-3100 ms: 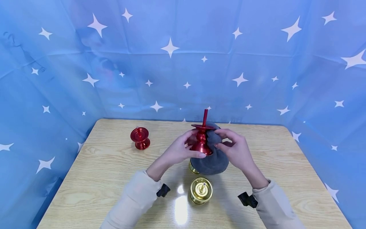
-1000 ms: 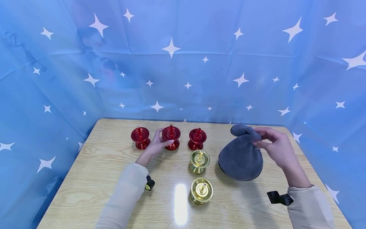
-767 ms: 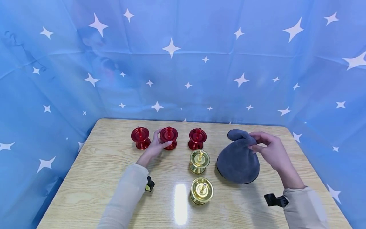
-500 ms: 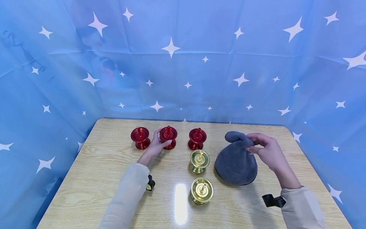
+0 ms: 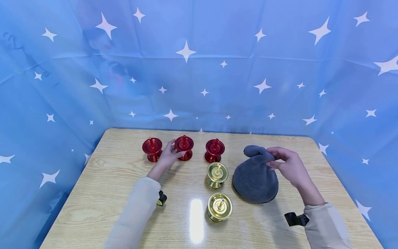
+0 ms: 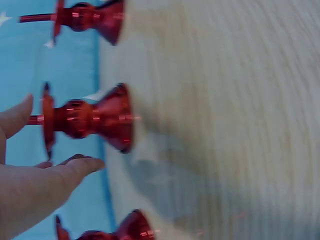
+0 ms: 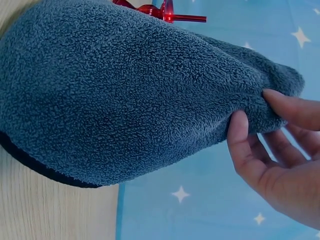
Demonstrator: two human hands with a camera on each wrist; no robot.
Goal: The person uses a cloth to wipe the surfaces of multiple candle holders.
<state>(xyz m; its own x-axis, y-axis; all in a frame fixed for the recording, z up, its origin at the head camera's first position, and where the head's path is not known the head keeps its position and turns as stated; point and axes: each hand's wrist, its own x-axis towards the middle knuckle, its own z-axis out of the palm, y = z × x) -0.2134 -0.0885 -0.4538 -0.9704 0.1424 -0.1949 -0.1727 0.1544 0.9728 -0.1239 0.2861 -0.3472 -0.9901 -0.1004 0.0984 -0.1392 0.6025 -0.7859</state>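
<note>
My left hand (image 5: 168,158) is beside the middle red candle holder (image 5: 184,143), which stands upright on the table. In the left wrist view, the thumb and fingers are spread around that candle holder (image 6: 80,120) with a gap showing below its body. Over on the right, my right hand (image 5: 287,165) pinches the gathered top of a grey cloth (image 5: 255,178). The cloth hangs low beside the gold holders, and whether it touches the table cannot be told. Thumb and fingertips hold its fluffy fabric (image 7: 125,95) in the right wrist view.
Red candle holders stand at left (image 5: 152,147) and right (image 5: 214,148) of the middle one. Two gold candle holders stand in front, one (image 5: 216,174) behind the other (image 5: 219,207). A starry blue curtain (image 5: 199,69) hangs behind the wooden table (image 5: 102,193).
The red candle holder, held in both hands with the cloth earlier, now stands between the others. My left fingers have loosened from it. My right hand carried the cloth right, then lowered it.
</note>
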